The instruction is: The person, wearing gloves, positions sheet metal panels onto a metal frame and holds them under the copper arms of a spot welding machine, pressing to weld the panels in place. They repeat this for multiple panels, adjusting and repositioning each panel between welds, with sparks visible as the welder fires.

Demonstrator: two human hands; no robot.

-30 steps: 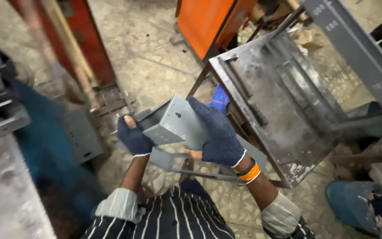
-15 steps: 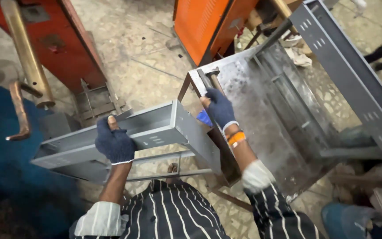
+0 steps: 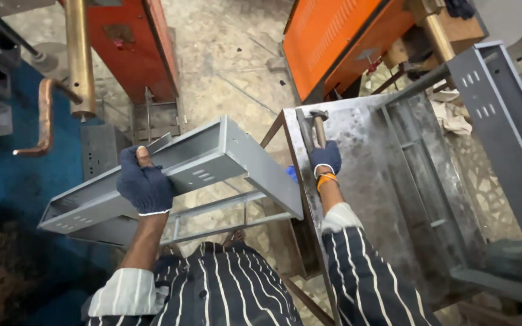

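Observation:
My left hand [image 3: 145, 183], in a dark blue knit glove, grips the side wall of a long grey sheet-metal channel [image 3: 212, 158] with slotted holes, held tilted in front of my body. My right hand [image 3: 325, 159], also gloved and with an orange band at the wrist, is closed on the wooden handle of a hammer [image 3: 318, 125] that rests on the left edge of a grey steel work table [image 3: 364, 181]. The channel's right end hangs just left of that table edge.
Two orange-red machines [image 3: 125, 42] [image 3: 339, 36] stand ahead on the tiled floor. A copper pipe arm [image 3: 80, 54] hangs at the left over a blue base [image 3: 13, 199]. Another slotted grey channel [image 3: 502, 139] leans along the table's right side. A metal frame [image 3: 225, 217] sits below the held channel.
My right hand let go of the channel, moved to the table and closed on the hammer. The left hand keeps the channel, which has swung out lengthwise to the left.

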